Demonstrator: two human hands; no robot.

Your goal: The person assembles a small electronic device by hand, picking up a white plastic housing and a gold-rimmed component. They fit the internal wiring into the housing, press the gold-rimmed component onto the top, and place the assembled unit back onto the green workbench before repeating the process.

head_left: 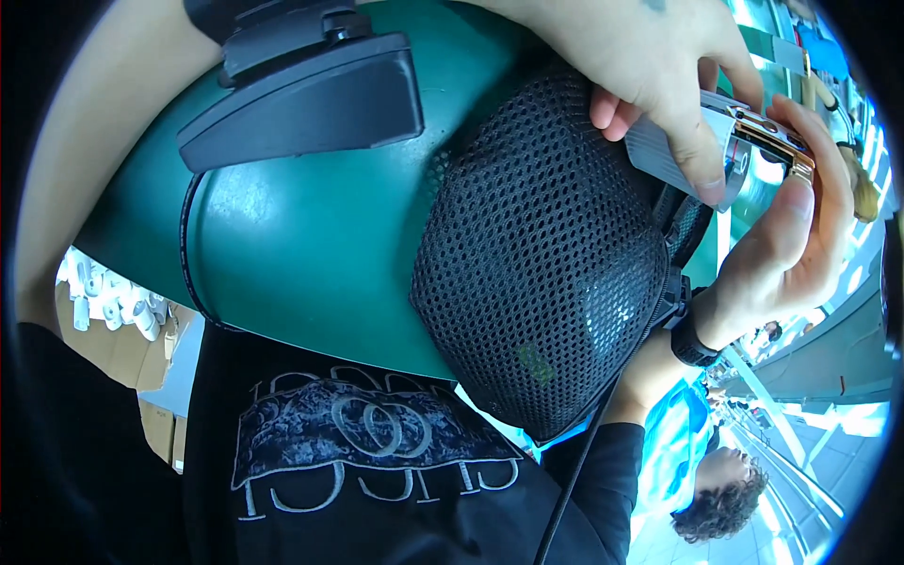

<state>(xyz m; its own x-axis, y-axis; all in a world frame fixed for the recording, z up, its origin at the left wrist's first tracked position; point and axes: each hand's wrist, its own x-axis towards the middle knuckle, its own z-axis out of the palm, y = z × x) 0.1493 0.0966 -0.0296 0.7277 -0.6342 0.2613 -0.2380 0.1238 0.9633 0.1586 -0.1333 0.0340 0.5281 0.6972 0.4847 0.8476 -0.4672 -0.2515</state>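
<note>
My left hand (659, 71) reaches in from the top, its thumb and fingers closed on a grey ribbed block (654, 151). Opposite it, my right hand (786, 235) grips a slim gold-edged piece (800, 168), perhaps a phone, between thumb and fingers. The two pieces meet or overlap between my hands; whether they are joined I cannot tell. A black mesh pouch (541, 254) bulges just left of them, hiding part of the block's surroundings. My left forearm wears a black boxy device (306, 108); a black band (692, 344) circles my right wrist.
A curved green surface (311, 254) spreads under my left arm. At the left, white cylindrical pieces (113, 301) lie by a cardboard box (118, 348). A thin black cable (584, 447) runs down from the pouch. Another person in light blue (673, 443) is at the lower right.
</note>
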